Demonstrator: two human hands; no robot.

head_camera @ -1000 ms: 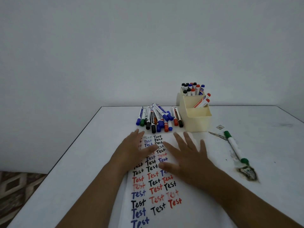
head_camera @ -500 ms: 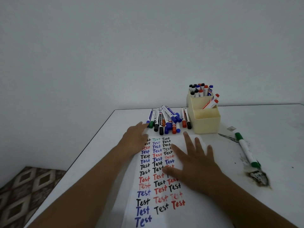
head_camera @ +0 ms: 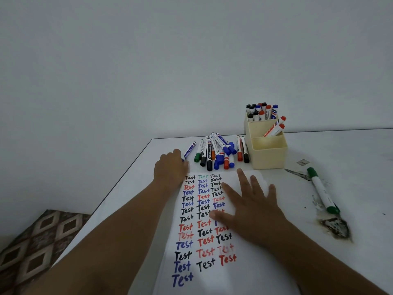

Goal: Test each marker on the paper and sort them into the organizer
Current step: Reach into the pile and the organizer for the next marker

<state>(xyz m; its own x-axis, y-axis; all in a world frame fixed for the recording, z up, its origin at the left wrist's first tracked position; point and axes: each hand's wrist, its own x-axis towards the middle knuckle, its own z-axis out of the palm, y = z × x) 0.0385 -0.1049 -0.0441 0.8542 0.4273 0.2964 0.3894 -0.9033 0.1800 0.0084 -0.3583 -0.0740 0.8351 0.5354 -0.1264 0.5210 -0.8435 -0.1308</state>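
Note:
A white paper [head_camera: 204,273] covered in rows of "Test" in black, blue, red and green lies in front of me. My right hand [head_camera: 251,207] presses flat on it, fingers spread. My left hand [head_camera: 170,169] is at the paper's far left corner, and its fingers curl over the near end of a blue marker [head_camera: 190,150] that lies a little left of the marker pile [head_camera: 219,152]. The cream organizer [head_camera: 268,152] stands right of the pile. Its back compartment holds several markers, its middle one two red-capped markers, and its front one looks bare.
A green-capped marker [head_camera: 321,190] lies on the white table [head_camera: 350,150] to the right, beside dark smears and a burnt-looking patch [head_camera: 336,228]. The table's left edge runs close to my left arm, with patterned floor [head_camera: 38,241] below it.
My left hand has gone forward off the paper to the leftmost blue marker, which now lies slightly apart from the pile. My right hand stays flat on the paper.

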